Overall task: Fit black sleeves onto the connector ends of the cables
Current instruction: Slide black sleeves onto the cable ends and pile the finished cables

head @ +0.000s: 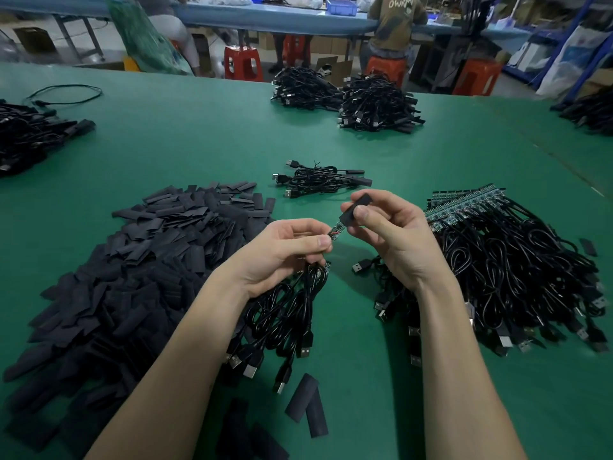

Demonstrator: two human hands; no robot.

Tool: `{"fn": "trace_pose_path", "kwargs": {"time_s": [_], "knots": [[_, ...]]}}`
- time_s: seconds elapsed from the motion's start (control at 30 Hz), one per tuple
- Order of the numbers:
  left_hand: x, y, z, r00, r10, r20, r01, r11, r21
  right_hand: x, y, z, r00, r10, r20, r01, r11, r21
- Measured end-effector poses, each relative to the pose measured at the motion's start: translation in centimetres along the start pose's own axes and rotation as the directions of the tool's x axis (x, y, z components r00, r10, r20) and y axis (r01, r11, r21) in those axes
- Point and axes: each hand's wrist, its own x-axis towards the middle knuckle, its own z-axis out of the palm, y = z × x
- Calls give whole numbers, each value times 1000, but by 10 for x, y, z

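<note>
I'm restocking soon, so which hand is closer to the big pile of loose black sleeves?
Left. The left hand hovers right at the sleeve pile's near edge, holding a cable end; the right hand sits farther off, toward the cable heap.

Place: I judged it a factory assembly floor.
Bench: I worked at a wide green mat table (205,141).
Stock: heaps of black sleeves (139,260) and bundled cables (517,260) lay in bulk.
Behind: I saw another worker (394,24) at a blue bench (265,18), red stools (243,63) and metal shelving (577,38).
</note>
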Motion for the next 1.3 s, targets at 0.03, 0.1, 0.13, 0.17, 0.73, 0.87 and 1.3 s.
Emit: {"fn": "trace_pose_path", "kwargs": {"time_s": [0.03,0.1,0.13,0.17,0.73,0.87,1.3], "knots": [[0,0,0,1000,-6,-6,6,1000,5,0,1,0,1000,6,8,-6,1000,4],[0,2,-1,1000,-17,-17,17,1000,21,0,2,-1,999,33,33,-33,999,6],[0,2,-2,999,-25,-19,26,999,37,0,2,-2,998,46,40,-46,999,4],[0,3,-2,999,-37,-23,38,998,52,0,2,-3,997,55,45,-55,999,0],[3,0,-1,999,-38,-17,38,999,-12,0,8,-1,995,97,8,-97,995,-2],[8,1,9,984,57,-168,-37,992,119,4,12,-2,992,93,-87,-91,995,29],[10,-3,15,871,386,-304,-220,860,460,13,21,7,929,228,-292,-182,967,177]]}}
